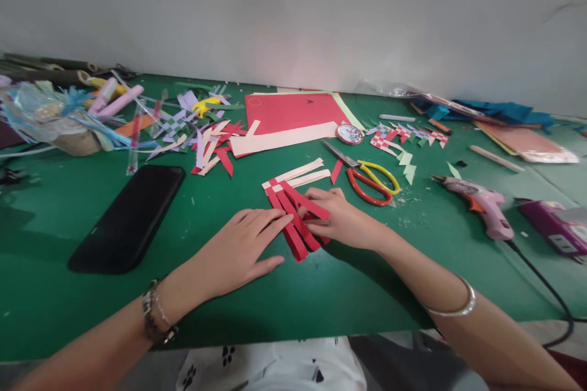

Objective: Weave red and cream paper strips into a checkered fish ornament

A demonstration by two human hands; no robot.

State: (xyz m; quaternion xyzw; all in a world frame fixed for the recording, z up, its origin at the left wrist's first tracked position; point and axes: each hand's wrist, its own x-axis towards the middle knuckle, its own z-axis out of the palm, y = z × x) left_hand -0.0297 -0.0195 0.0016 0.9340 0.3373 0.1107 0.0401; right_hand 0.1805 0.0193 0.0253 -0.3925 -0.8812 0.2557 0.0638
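Red paper strips (293, 244), partly woven with cream paper strips (300, 171), lie on the green table in front of me. A small red and cream check shows at their upper left corner. My left hand (250, 244) lies with fingers stretched out, its fingertips resting on the left side of the red strips. At the right side, my right hand (337, 217) has bent fingers closed round a red strip that is lifted and folded over. Part of this strip is hidden by the fingers. Scissors (367, 177) with yellow and red handles lie just beyond my right hand.
A black phone (131, 217) lies to the left. Red card sheets (293, 113) and woven paper pieces (387, 137) are farther back. A pink glue gun (486, 201) with a cord and a purple box (550, 223) sit at the right. Bamboo pieces (55, 73) lie back left.
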